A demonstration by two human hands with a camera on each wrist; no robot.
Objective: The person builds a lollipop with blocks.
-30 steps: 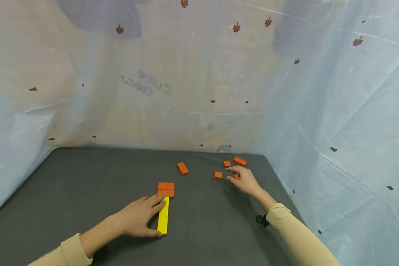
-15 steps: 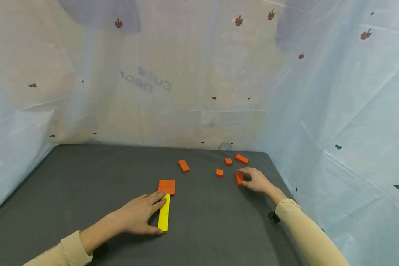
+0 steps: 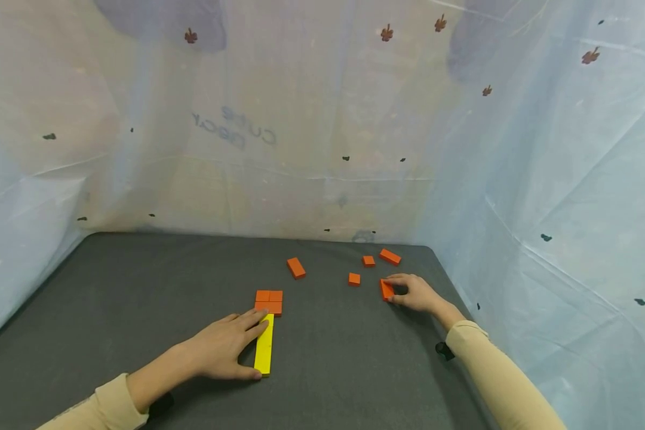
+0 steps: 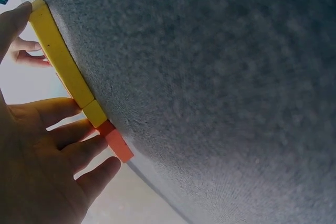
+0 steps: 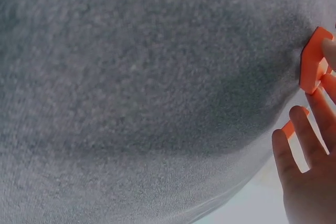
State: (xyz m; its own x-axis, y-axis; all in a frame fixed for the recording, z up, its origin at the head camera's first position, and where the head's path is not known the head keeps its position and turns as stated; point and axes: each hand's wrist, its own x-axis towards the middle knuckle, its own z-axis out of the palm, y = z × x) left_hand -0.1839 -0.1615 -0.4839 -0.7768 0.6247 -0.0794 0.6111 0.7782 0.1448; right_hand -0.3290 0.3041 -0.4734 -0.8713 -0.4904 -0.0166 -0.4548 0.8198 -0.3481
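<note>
My left hand [image 3: 220, 349] lies over a long yellow bar [image 3: 264, 352], its straight fingers touching the far part and its thumb the near end. In the left wrist view a seam splits the yellow into a long piece [image 4: 60, 56] and a short piece [image 4: 95, 114]. Flat orange blocks [image 3: 269, 297] sit together against the bar's far end, partly under the fingertips. On the right, my right hand [image 3: 416, 294] pinches an orange block [image 3: 385, 290] between thumb and fingers. Its visible face looks triangular in the head view; the right wrist view shows slanted edges on this block [image 5: 311, 66].
Two small orange blocks, one nearer [image 3: 354, 279] and one farther [image 3: 368, 261], lie beyond the right hand. An oblong orange block [image 3: 390, 257] is near the far right corner, another [image 3: 296, 268] farther left. Plastic sheeting [image 3: 301, 131] surrounds the dark table [image 3: 156, 280].
My right hand has shifted slightly right and nearer, and now pinches the orange block it was reaching over. The view has tilted a little. My left hand stays on the yellow bar.
</note>
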